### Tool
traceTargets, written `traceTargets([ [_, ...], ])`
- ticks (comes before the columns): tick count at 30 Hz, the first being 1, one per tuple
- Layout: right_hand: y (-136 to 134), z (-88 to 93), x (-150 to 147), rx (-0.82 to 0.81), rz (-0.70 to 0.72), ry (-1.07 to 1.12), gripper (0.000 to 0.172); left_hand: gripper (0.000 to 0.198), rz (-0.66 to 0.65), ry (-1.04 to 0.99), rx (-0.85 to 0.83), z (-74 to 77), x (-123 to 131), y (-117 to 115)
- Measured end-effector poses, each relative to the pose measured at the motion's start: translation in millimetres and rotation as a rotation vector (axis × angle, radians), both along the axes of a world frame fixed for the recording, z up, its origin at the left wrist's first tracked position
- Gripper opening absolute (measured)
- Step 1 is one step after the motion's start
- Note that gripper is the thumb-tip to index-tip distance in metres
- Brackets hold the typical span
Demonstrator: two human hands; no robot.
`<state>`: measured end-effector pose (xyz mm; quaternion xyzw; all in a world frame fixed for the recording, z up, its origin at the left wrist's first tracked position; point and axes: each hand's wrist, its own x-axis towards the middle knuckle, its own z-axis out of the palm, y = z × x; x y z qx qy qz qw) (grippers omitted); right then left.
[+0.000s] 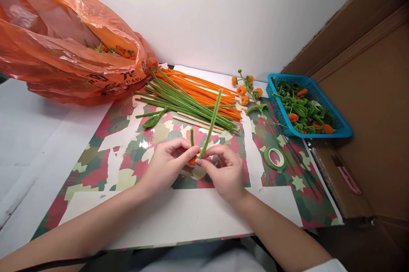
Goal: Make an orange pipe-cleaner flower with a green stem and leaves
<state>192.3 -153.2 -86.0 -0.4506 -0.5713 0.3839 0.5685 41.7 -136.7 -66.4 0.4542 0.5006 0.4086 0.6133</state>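
Near worktop [179, 216] front edge: left hand [166, 164] pinches orange bud [192, 160], right hand [224, 170] pinches green stem [212, 116]. Best keep the wrap tight against the bud.

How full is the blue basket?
Partly full: the blue basket holds a loose heap of green and orange pipe-cleaner pieces, about level with its rim.

Fuzzy green pipe cleaner [212, 116], glossy orange plastic bag [64, 50], blue plastic mesh basket [343, 129], matt wooden sticks [194, 122].
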Motion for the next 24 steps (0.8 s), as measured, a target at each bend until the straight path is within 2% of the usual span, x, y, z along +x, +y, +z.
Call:
traceTargets([
  [4,3.0,-2.0,0.9,0.201,0.039,-0.042,0.019,0.024,0.022,-0.005,-0.01,0.7,0.4,-0.4],
  [6,4.0,-1.3,2.0,0.243,0.044,-0.098,0.023,0.025,0.048,0.04,0.013,1.1,0.3,-0.2],
  [12,4.2,2.3,3.1,0.238,0.014,-0.222,0.021,0.027,0.063,0.169,0.066,2.2,0.1,0.6],
  [15,5.0,3.1,4.9,0.229,-0.029,-0.25,0.021,0.015,0.049,0.099,0.057,2.2,-0.3,0.9],
  [20,6.9,4.4,7.8,0.242,-0.077,-0.276,0.022,0.031,-0.027,-0.078,0.071,2.3,-0.5,-0.1],
  [24,7.8,4.9,7.6,0.299,-0.079,-0.302,0.021,0.034,0.049,-0.052,0.026,4.3,1.5,-1.4],
])
